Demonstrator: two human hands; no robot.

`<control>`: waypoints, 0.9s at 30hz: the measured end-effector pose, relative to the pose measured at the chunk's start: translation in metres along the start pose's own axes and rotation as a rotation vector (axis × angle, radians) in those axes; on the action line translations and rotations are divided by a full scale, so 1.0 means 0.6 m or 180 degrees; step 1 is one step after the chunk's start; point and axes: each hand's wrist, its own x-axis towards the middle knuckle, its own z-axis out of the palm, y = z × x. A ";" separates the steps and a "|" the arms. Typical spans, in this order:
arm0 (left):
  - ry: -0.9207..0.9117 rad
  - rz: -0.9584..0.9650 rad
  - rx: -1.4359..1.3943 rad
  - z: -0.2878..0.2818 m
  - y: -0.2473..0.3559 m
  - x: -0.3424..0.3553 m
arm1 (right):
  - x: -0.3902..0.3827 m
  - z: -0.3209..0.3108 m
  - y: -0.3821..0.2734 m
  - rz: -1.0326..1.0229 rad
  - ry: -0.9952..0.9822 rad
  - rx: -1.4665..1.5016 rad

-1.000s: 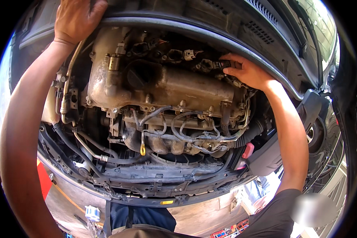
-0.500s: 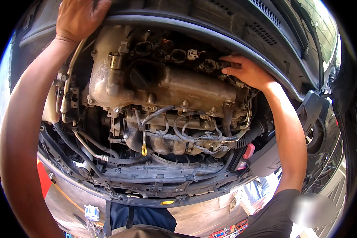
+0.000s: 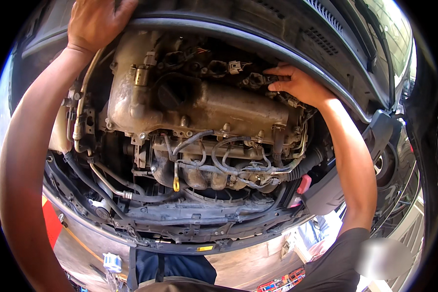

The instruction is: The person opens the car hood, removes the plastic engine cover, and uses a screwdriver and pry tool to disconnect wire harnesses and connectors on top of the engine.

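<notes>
A dirty metal engine valve cover (image 3: 238,104) with a black oil filler cap (image 3: 173,93) fills the middle of the engine bay. Along its far side sits a row of ignition coils (image 3: 217,68). My right hand (image 3: 297,85) reaches in from the right, thumb and fingers closed about a dark connector (image 3: 269,79) at the rightmost coil. Beside the middle coil stands a light grey plug (image 3: 235,67) with wires. At the top left my left hand (image 3: 96,24) leans on the cowl, thumb spread; its fingertips run past the picture's upper edge.
The cowl edge (image 3: 219,30) arches over the engine's far side. In front lie ribbed wiring hoses, a yellow dipstick loop (image 3: 176,184) and the front crossmember (image 3: 190,243). A pink cap (image 3: 304,184) is at the right. On the floor is a red tool tray (image 3: 282,282).
My right hand has shifted slightly left, its thumb and fingers closer around the connector at the coil. My left hand stays at the cowl.
</notes>
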 end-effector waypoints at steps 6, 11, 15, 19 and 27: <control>0.0038 0.0029 -0.0035 0.009 -0.010 -0.004 | 0.005 -0.010 -0.015 0.0085 -0.0298 0.0206; -0.0038 -0.0033 -0.0025 0.004 -0.006 -0.004 | 0.007 -0.009 -0.018 -0.0066 -0.0160 -0.0142; -0.0102 -0.0056 0.0021 0.005 -0.008 -0.004 | 0.011 -0.007 -0.015 0.0009 -0.0212 -0.0117; 0.0065 0.0126 -0.0004 0.006 -0.006 0.000 | 0.011 -0.006 -0.012 -0.0030 -0.0160 -0.0203; 0.0040 0.0169 -0.0062 0.003 -0.007 0.001 | 0.007 -0.009 -0.014 -0.0109 -0.0066 -0.0223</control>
